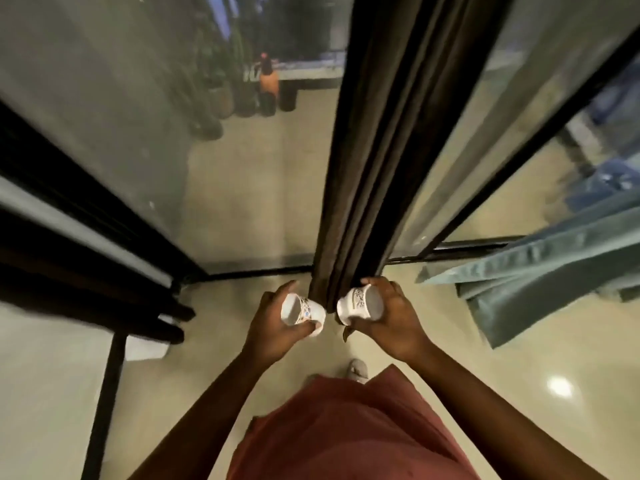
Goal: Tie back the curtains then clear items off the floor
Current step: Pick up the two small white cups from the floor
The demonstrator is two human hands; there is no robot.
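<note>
Head view: dark curtain [374, 168] hangs between two held cups [303, 310], teal curtain [540, 271] beside.

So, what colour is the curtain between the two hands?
Dark brown curtain, seen in the head view.

Glossy cups [303, 310], seemingly ceramic

2 hands in view: left hand [273, 327] and right hand [391, 317], w/ 1 white patterned cup each, so 2 cups: left cup [302, 310], right cup [360, 304]. Curtains, 3: 1 dark brown curtain [377, 168] at centre, 1 teal curtain [540, 271] at right, 1 dark curtain [69, 265] at left. 1 shoe [356, 368] visible on the floor [519, 393]; glass panels blurred, approx. 3.
</note>
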